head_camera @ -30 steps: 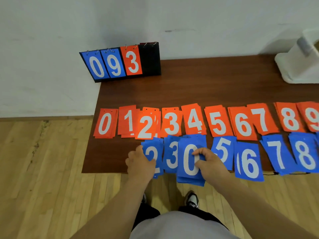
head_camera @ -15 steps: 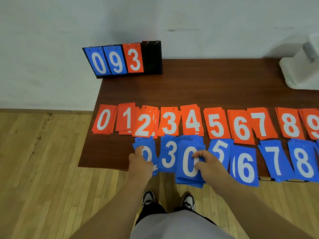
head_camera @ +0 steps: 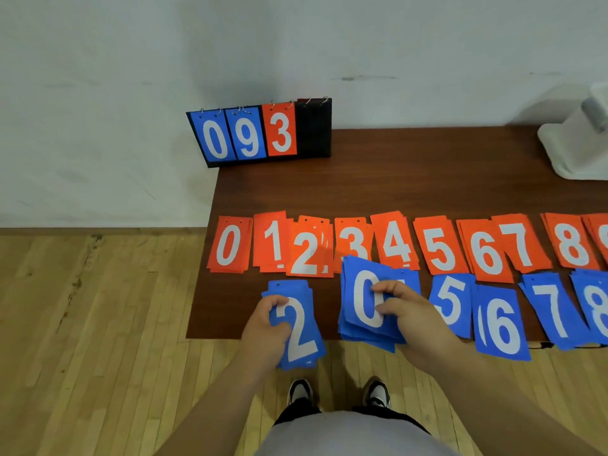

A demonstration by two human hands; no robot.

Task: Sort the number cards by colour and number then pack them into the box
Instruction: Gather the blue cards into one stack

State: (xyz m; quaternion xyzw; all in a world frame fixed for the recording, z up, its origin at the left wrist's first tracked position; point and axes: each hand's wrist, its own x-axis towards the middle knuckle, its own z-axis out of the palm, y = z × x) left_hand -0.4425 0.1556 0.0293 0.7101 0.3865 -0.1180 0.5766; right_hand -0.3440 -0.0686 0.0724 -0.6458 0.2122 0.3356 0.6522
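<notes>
Orange number cards (head_camera: pixel 437 248) lie in a row from 0 to 9 across the brown table (head_camera: pixel 411 179). Below them runs a row of blue cards. My left hand (head_camera: pixel 265 327) grips the blue 2 pile (head_camera: pixel 301 337), which hangs over the table's front edge. My right hand (head_camera: pixel 408 317) holds a thick blue stack with a 0 on top (head_camera: pixel 360 301), lifted and tilted; the blue 3 pile is hidden under it. Blue 5 (head_camera: pixel 452 301), 6 (head_camera: pixel 500 324), 7 (head_camera: pixel 552 311) and 8 (head_camera: pixel 595 307) piles lie to the right.
A black flip scoreboard (head_camera: pixel 260 133) showing blue 0, blue 9 and orange 3 stands at the table's back left corner against the wall. A white object (head_camera: pixel 575 149) sits at the back right. Wooden floor and my shoes (head_camera: pixel 339 391) lie below the table's front edge.
My left hand has pulled the blue 2 pile left and toward me. My right hand has lifted the blue 0 stack, which now covers the blue 3 pile.
</notes>
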